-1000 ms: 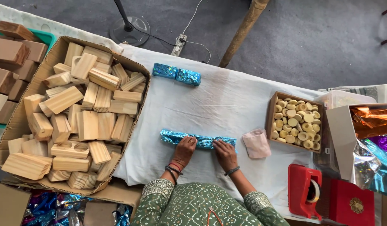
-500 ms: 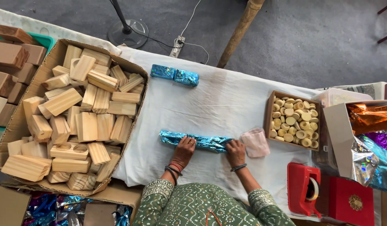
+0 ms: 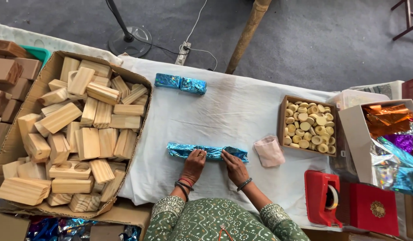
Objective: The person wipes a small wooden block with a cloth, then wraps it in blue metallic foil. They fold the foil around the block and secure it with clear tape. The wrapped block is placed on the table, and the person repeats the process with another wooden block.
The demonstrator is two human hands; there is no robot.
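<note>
A long parcel in shiny blue foil [image 3: 211, 152] lies across the white cloth [image 3: 233, 107] in front of me. My left hand [image 3: 194, 164] presses on its middle, fingers flat on the foil. My right hand [image 3: 233, 166] rests on the parcel's right part, fingers curled over the wrap. Both wrists wear bangles. Two finished blue-wrapped blocks [image 3: 180, 83] lie side by side at the far edge of the cloth.
A big cardboard box of wooden blocks [image 3: 77, 129] fills the left. A small box of pale round discs [image 3: 308, 126] and a pink pouch [image 3: 269, 151] sit right. A red tape dispenser [image 3: 323, 197], a red box [image 3: 372, 209] and a box of coloured foil sheets [image 3: 389, 134] stand at the right.
My right hand slid out toward the parcel's right end, then came back a little toward the middle. My left hand stayed on the foil.
</note>
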